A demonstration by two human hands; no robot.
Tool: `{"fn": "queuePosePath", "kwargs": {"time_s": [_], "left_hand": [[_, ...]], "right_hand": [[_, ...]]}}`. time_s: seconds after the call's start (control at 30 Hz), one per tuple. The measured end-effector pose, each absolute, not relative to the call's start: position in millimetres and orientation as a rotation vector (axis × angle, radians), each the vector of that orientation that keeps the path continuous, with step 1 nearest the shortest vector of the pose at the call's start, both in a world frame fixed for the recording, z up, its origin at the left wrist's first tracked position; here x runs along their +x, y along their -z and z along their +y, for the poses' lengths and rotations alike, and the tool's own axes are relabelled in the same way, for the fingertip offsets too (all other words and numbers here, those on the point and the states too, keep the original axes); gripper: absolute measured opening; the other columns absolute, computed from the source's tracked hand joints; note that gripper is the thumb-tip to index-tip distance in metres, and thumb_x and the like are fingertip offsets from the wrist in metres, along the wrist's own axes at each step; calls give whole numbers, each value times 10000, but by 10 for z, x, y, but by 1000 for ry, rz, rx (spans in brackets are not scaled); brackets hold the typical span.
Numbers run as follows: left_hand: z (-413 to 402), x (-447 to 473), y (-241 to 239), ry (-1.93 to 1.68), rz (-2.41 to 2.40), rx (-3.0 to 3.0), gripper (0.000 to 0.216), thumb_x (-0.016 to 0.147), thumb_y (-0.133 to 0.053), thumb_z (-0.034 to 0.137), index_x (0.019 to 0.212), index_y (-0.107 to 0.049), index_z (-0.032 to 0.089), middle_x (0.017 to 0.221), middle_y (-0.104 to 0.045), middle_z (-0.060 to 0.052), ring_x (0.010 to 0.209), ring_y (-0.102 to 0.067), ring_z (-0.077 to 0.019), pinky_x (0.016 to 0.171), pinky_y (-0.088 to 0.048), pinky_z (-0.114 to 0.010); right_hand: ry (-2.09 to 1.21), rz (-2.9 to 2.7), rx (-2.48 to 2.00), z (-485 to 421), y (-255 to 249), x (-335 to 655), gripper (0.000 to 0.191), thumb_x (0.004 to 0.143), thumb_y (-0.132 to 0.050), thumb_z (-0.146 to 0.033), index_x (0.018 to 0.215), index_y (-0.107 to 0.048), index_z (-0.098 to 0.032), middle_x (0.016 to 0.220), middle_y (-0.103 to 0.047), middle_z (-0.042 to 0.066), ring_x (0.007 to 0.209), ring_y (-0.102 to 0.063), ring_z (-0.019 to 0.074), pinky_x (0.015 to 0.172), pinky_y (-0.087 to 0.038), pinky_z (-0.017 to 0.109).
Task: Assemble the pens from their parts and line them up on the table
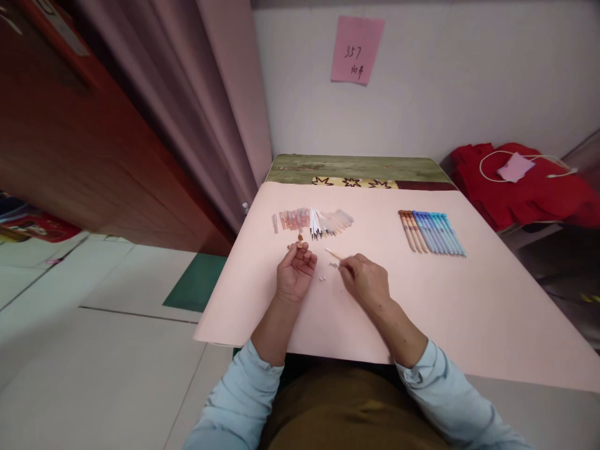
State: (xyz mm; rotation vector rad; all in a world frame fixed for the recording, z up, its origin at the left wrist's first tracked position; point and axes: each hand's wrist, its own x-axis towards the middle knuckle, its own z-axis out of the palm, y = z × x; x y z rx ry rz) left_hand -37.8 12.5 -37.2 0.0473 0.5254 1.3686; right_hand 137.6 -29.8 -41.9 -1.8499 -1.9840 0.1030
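Note:
My left hand [296,275] is turned palm up, its thumb and fingertips closed on a small brown pen part [300,245]. My right hand [366,278] pinches a slim tan pen barrel [336,255] with a pale tip, pointing left toward the other hand. Beneath that barrel lie some tiny metallic-looking pieces [334,265], too small to name surely. Small white bits [322,279] rest between the hands. Beyond them are pinkish clear pen parts [295,219], white refills [316,223] with dark tips, and a fan of translucent tubes [340,220].
A row of brown and blue pens [431,232] lies on the right of the pink-covered table [487,312]. Past the table's right side is red cloth [539,200] with a white cable [499,180]. A curtain [206,100] and wooden cabinet [94,144] stand left.

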Motion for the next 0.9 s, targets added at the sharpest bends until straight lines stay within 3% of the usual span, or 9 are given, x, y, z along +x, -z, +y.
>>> {"fn": "queuePosePath", "kwargs": {"time_s": [0.17, 0.37, 0.6, 0.9], "left_hand": [[120, -376, 371, -1369, 533, 57, 122, 904, -555, 159, 804, -624, 150, 770, -684, -21, 577, -570, -72, 666, -522, -246], [115, -374, 373, -1361, 528, 61, 106, 901, -557, 154, 822, -627, 145, 772, -686, -20, 583, -580, -75, 661, -527, -248], [99, -368, 348, -1353, 513, 83, 109, 902, -551, 151, 825, -628, 145, 764, -678, -18, 578, -577, -71, 665, -531, -242], [100, -370, 358, -1350, 532, 86, 85, 886, -578, 157, 812, -620, 150, 757, -679, -20, 574, -577, -72, 659, -528, -240]], "right_hand": [[-128, -1918, -1791, -308, 409, 1350, 175, 908, -523, -294, 897, -681, -219, 876, -690, 32, 717, -612, 153, 582, -340, 255], [-328, -1784, -1728, -303, 409, 1342, 104, 840, -552, -271, 872, -638, -222, 754, -679, -18, 619, -585, 130, 592, -380, 240], [-305, -1806, -1662, -296, 456, 1351, 203, 820, -539, -236, 948, -696, -249, 881, -712, 1, 688, -619, 145, 649, -434, 253], [-314, -1946, -1591, -327, 381, 1367, 145, 821, -581, -248, 872, -717, -253, 898, -702, -10, 680, -612, 120, 632, -415, 238]]}}
